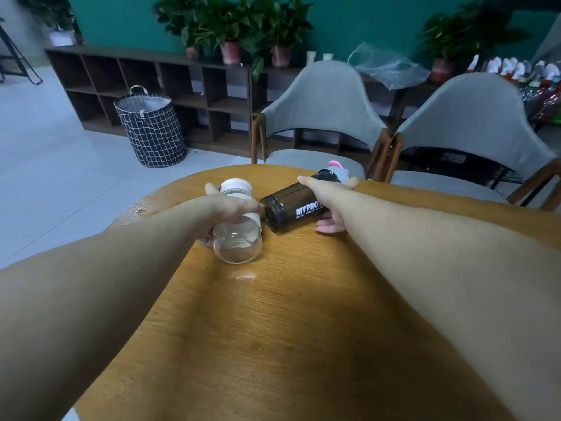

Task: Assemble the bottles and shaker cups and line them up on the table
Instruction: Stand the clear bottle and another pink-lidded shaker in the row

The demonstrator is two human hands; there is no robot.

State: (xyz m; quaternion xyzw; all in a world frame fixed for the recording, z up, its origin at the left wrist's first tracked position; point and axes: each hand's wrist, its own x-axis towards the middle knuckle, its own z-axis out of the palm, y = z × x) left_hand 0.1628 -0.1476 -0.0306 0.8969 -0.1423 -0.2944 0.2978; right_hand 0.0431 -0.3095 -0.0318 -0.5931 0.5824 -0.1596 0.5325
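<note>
While the left hand [233,205] wraps the tilted clear bottle [238,238] and the right hand [329,192] clasps the dark shaker cup [288,209], both should be stood upright side by side on the counter [303,329]

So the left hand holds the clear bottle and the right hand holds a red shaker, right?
Not quite. The shaker is dark, smoky black with white lettering, not red; only a small pink part shows at its far end. The head view shows it. The rest stands: the left hand holds the clear bottle and the right hand holds the shaker.
</note>
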